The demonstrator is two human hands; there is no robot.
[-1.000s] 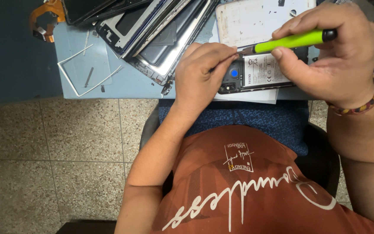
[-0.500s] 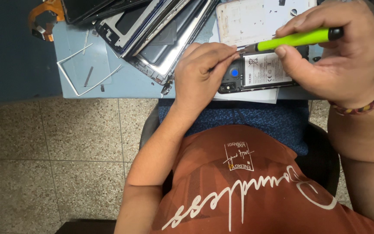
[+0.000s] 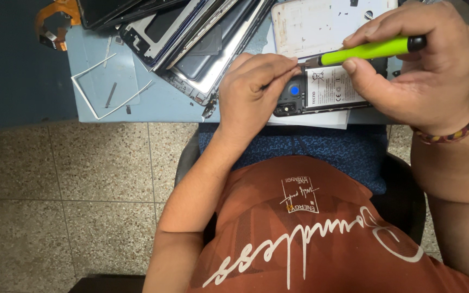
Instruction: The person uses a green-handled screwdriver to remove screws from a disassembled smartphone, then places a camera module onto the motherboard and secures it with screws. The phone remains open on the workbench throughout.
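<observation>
Opened smartphone (image 3: 321,92) lies back-up at the near edge of the blue-grey work table (image 3: 153,103), back cover removed, battery (image 3: 335,87) and a blue-dotted inner plate exposed. The left hand (image 3: 253,92) rests on its left end, fingers curled and pinching down on the frame to steady it. The right hand (image 3: 413,70) grips a green-handled screwdriver (image 3: 370,50), fingers closed around the handle, the tip directed toward the phone's upper edge near the left fingertips; the tip itself is hidden. Judgement: a screw on the inner plate is being worked. The next move calls for a seated, upright tip and firm holding. A pile of phone frames (image 3: 202,38) lies just beside, a white back cover (image 3: 327,24) behind.
</observation>
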